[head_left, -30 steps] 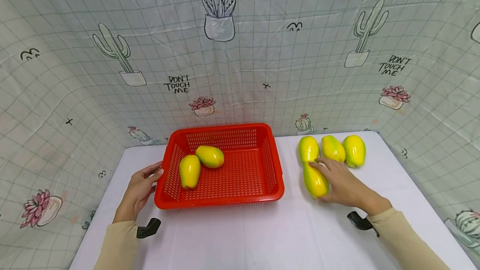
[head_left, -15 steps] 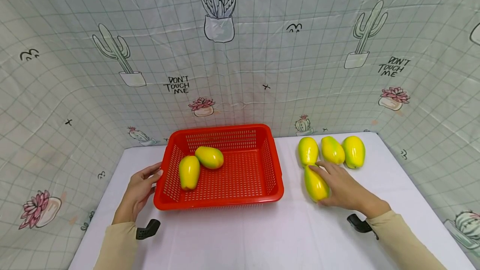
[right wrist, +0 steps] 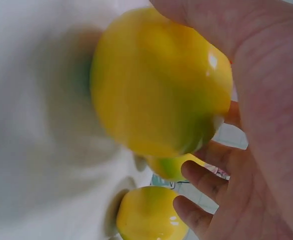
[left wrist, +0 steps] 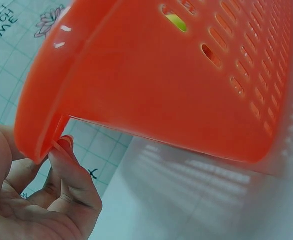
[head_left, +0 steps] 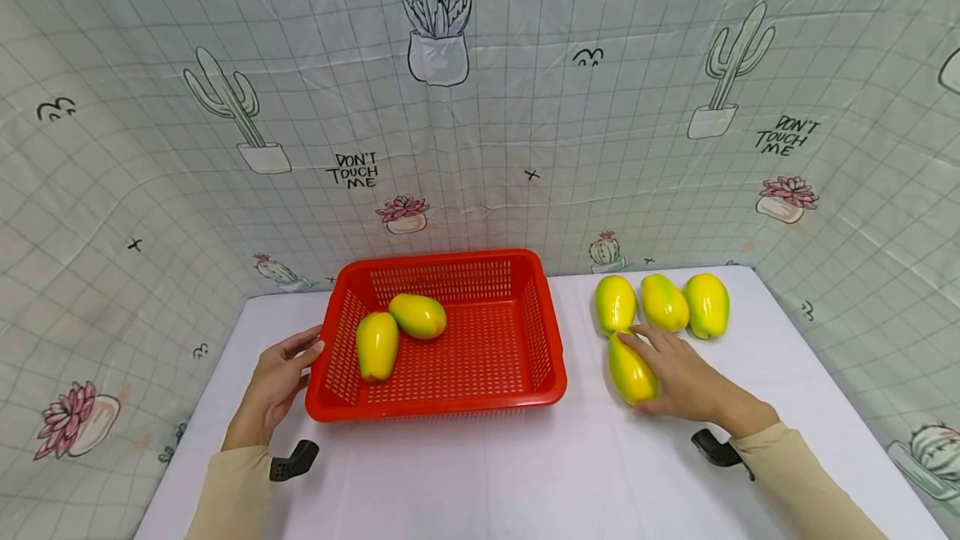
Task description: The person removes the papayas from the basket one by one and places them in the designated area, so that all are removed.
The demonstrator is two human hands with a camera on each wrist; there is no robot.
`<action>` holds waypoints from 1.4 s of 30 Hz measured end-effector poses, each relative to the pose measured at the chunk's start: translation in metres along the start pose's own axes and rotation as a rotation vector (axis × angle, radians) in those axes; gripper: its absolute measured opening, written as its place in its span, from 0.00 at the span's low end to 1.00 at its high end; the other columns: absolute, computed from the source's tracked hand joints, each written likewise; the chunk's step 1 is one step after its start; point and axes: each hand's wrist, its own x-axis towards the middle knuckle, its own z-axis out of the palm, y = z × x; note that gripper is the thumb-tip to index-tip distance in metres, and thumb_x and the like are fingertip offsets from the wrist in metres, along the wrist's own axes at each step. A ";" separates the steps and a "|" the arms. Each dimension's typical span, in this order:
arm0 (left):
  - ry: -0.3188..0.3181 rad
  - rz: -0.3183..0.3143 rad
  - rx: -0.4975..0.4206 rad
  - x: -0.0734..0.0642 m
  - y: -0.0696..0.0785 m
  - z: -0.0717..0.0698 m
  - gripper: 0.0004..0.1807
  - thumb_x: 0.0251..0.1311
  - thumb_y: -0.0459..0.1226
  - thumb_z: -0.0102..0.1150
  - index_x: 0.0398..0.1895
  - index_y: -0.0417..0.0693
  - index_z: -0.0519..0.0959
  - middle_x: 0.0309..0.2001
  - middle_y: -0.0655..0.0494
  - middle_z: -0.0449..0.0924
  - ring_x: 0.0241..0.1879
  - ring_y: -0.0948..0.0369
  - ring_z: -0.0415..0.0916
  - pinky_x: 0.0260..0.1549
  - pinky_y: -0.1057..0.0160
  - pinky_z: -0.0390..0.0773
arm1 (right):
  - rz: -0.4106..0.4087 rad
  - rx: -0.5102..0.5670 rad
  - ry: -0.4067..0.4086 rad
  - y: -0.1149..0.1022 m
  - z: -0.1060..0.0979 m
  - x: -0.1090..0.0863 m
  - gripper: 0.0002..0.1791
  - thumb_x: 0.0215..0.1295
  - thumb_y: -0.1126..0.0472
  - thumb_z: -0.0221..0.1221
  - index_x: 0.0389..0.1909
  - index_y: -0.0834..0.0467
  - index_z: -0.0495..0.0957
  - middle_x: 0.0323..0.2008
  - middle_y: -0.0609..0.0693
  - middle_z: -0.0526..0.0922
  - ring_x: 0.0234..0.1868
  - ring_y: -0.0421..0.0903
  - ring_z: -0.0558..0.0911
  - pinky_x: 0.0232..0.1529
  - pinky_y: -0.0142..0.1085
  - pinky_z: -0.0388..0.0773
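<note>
On the left, a red plastic basket (head_left: 435, 407) with slotted walls holds two yellow-green mangoes, one mango (head_left: 377, 347) pointing toward me and another mango (head_left: 418, 316) lying crosswise. My left hand (head_left: 279, 377) pinches the basket's left rim between thumb and fingers, as the left wrist view shows from close by. At the right, my right hand (head_left: 686, 375) grips a mango (head_left: 632, 369), thumb on the near side and index finger on the far end. In the right wrist view that mango (right wrist: 156, 85) fills the grasp, while the other fingers (right wrist: 199, 175) stay apart from it.
Three more mangoes lie in a row behind the right hand: a left mango (head_left: 616, 305), a middle mango (head_left: 665, 303) and a right mango (head_left: 707, 306). A white cloth covers the table (head_left: 480, 482). A printed curtain (head_left: 495, 107) encloses the back and sides.
The gripped mango and my right hand have shifted slightly toward me. My left hand stays at the basket rim, and the basket stands where it was.
</note>
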 end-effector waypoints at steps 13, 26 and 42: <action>0.004 0.009 -0.005 0.000 0.000 -0.001 0.33 0.82 0.41 0.50 0.84 0.42 0.57 0.79 0.38 0.57 0.62 0.54 0.69 0.43 0.75 0.80 | 0.007 0.012 -0.031 -0.009 -0.012 0.005 0.54 0.50 0.46 0.82 0.73 0.63 0.67 0.70 0.69 0.68 0.67 0.70 0.72 0.64 0.71 0.68; 0.003 0.004 -0.008 -0.002 0.001 0.001 0.33 0.82 0.41 0.50 0.84 0.41 0.57 0.80 0.37 0.56 0.62 0.54 0.69 0.43 0.75 0.80 | -0.072 -0.011 0.034 -0.018 -0.027 0.024 0.51 0.51 0.50 0.81 0.73 0.63 0.68 0.69 0.67 0.72 0.66 0.66 0.74 0.64 0.67 0.71; 0.003 0.005 -0.002 -0.002 0.001 0.000 0.33 0.82 0.41 0.50 0.84 0.41 0.56 0.81 0.37 0.56 0.63 0.53 0.68 0.43 0.75 0.80 | -0.147 -0.001 0.021 -0.039 -0.043 0.065 0.49 0.56 0.50 0.80 0.75 0.61 0.68 0.72 0.63 0.72 0.70 0.62 0.71 0.68 0.64 0.70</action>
